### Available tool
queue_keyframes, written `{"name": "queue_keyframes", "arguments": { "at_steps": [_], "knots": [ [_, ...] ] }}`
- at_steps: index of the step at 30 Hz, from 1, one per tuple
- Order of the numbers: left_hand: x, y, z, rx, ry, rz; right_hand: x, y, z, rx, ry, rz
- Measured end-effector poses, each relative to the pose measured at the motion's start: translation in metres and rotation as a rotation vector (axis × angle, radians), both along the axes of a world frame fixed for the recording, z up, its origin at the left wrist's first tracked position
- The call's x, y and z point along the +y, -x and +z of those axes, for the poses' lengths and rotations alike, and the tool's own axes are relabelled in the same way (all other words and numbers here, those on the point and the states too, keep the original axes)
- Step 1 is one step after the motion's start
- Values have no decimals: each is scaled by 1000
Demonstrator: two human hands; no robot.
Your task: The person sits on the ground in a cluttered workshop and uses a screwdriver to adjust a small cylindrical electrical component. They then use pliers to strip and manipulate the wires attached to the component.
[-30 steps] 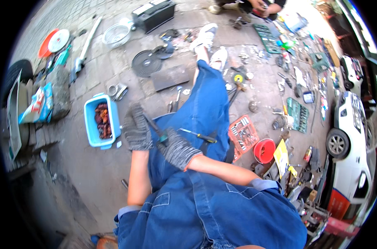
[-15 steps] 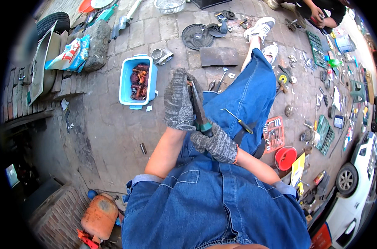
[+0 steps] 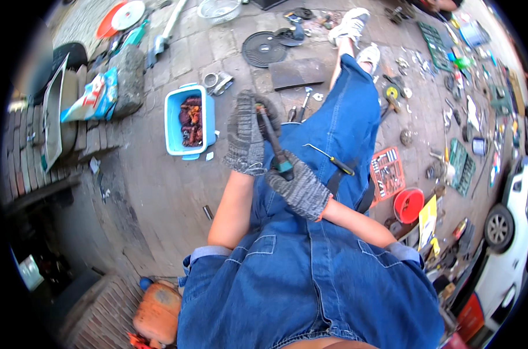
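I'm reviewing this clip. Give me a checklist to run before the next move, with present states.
1. Hand protection: ok, left hand and right hand wear grey knit gloves.
2. Right hand's hold: ok, curled round the handle of the green-handled tool.
3. Left hand's contents at the tool's far end: cannot tell, mostly hidden.
4. Denim garment free of loose tools: not ok, a hooked pick lies on it.
5. Blue tub upright: ok, reddish-brown pieces inside.
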State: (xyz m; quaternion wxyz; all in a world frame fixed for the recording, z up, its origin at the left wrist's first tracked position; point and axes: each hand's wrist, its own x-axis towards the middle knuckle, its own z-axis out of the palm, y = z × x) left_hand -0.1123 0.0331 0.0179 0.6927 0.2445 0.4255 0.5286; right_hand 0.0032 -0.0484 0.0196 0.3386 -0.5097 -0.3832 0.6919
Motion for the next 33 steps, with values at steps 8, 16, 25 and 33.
{"name": "queue_keyframes", "arguments": {
  "at_steps": [8, 16, 25, 33],
  "knots": [
    [28, 16, -76, 452, -82, 87, 9, 8, -75, -687, -1189, 443],
    [52, -72, -68, 475, -125, -240, 32, -41, -51, -327, -504, 361],
    [67, -92, -56, 465, -133, -351, 17, -75, -37, -105, -289, 92],
    [73, -97, -42, 390, -105, -403, 27, -85, -27, 151, -136, -120]
  ]
}}
